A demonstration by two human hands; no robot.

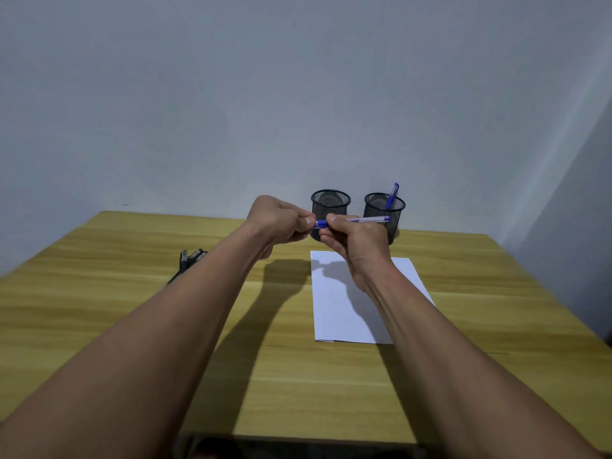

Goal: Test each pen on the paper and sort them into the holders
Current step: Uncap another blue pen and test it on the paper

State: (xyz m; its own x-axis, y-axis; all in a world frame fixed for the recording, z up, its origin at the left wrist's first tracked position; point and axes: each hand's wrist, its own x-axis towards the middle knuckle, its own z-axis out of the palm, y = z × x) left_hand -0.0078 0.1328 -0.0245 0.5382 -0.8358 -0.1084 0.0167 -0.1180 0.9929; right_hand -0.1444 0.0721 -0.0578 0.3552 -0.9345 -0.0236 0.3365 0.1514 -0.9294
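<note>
Here both hands are raised above the wooden surface (pixel 132 326): the left hand (pixel 281 221) pinches the blue cap end of a blue pen (pixel 356 220), while the right hand (pixel 354 246) grips its clear barrel, the pen lying level between them. Behind stand two black mesh holders; the left holder (pixel 330 203) looks empty and the right holder (pixel 384 210) has one blue pen (pixel 393 195) leaning in it. White paper (pixel 344 313) lies beneath the right hand, and dark pens (pixel 190 260) lie at far left.
</note>
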